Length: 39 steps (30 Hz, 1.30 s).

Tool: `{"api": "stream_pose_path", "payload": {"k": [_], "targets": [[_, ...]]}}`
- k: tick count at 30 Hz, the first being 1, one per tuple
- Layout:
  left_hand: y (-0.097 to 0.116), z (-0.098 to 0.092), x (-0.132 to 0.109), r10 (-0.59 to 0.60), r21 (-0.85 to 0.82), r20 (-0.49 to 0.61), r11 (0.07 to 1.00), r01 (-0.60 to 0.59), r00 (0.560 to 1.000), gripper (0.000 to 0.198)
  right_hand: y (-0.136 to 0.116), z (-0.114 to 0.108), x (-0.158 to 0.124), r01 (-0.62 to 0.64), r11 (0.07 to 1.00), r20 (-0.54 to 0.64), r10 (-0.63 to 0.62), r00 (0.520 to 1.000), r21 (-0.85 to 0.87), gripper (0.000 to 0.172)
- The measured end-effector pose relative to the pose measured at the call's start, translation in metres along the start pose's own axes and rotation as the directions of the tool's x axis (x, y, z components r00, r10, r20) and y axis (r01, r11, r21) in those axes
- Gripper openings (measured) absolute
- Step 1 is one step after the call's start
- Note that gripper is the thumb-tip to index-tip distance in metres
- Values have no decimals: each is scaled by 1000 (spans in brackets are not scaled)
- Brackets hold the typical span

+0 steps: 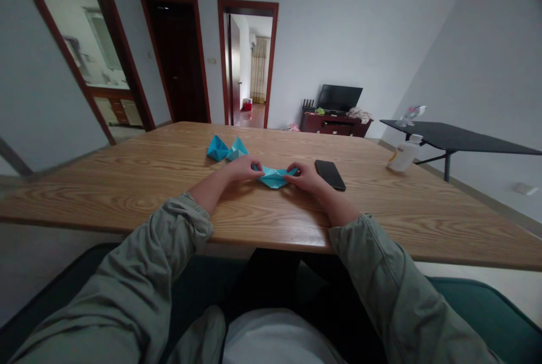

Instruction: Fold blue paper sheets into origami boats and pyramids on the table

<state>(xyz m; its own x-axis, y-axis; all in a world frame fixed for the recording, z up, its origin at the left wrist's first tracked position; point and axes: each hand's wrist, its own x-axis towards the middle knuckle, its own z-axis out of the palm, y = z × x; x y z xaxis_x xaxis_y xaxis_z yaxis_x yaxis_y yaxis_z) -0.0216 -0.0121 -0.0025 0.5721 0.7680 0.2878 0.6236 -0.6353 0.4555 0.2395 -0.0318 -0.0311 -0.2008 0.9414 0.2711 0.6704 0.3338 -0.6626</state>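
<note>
A light-blue origami paper boat [274,178] is stretched sideways between my two hands, close above or on the wooden table. My left hand [244,169] pinches its left end between thumb and fingers. The right end is gripped the same way by my right hand [306,176]. Beyond my left hand stand two more folded paper pieces side by side, a darker blue one [217,149] and a paler blue one [236,149]. Just past my right hand lies a black phone [330,175], flat on the tabletop.
The wooden table [127,183] spans the view, its near edge below my forearms. A translucent white bottle [405,154] stands at the right. Behind it is a dark side table [457,135]. A television [340,98] sits on a low cabinet [334,125] by the far wall.
</note>
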Motion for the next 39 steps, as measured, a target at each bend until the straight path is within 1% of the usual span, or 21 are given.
{"api": "stream_pose_path", "payload": {"k": [4, 8, 12, 18, 23, 29, 36, 39], "targets": [[-3, 2, 1, 13, 10, 3, 1000, -13, 1000, 28, -1, 0, 1, 6, 999, -24, -6, 1000, -38, 32], [-6, 4, 3, 12, 16, 37, 1000, -12, 999, 31, -2, 0, 1, -4, 996, -41, 1, 999, -86, 31], [-3, 3, 2, 3, 4, 59, 1000, -3, 998, 34, -6, 1, 0, -28, 991, -50, 21, 999, -130, 31], [1, 2, 1, -5, -21, 57, 1000, 6, 998, 35, -11, 2, -1, -46, 984, -66, 35, 997, -170, 29], [-1, 4, 1, -25, -35, 54, 999, 27, 998, 35, -12, 3, -1, -85, 976, -95, 67, 993, -200, 31], [-1, 4, 1, -18, -53, 62, 998, 21, 998, 33, -18, 2, -3, -121, 966, -119, 96, 988, -229, 36], [0, 3, 0, 7, -22, 49, 1000, -6, 999, 30, -20, 1, -4, -127, 962, -79, 111, 991, -240, 42], [1, 2, -1, -17, -14, 59, 1000, 18, 998, 32, -20, 2, -3, -135, 961, -68, 122, 990, -241, 43]]}}
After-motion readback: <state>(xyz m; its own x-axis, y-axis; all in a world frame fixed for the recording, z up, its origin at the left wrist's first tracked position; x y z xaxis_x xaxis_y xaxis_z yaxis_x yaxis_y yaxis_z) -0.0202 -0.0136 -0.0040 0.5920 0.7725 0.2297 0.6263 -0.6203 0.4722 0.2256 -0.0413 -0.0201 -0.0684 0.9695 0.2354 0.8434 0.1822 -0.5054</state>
